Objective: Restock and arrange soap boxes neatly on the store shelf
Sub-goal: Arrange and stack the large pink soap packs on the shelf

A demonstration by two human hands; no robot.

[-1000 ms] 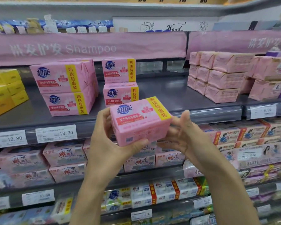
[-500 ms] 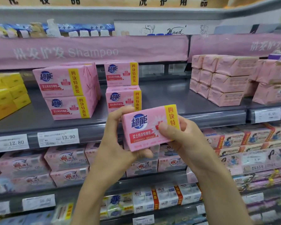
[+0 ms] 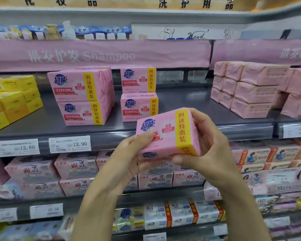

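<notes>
I hold a pink soap box (image 3: 170,131) with a yellow band in both hands, in front of the grey shelf (image 3: 189,108). My left hand (image 3: 129,157) grips its lower left corner, thumb on the front face. My right hand (image 3: 208,145) wraps its right end, thumb under the bottom edge. On the shelf behind stand two stacks of the same pink boxes: a two-high stack at the left (image 3: 82,96) and a narrower two-high stack (image 3: 139,94) just beyond the held box.
Yellow boxes (image 3: 12,100) sit at the shelf's left end. Pale pink wrapped packs (image 3: 247,87) are stacked at the right. Bare shelf lies between the narrow stack and those packs. Price tags (image 3: 69,144) line the shelf edge. Lower shelves hold more soap packs.
The held box has shifted right and tilted, its front face now turned toward me. My right thumb moved from the front face to the bottom edge.
</notes>
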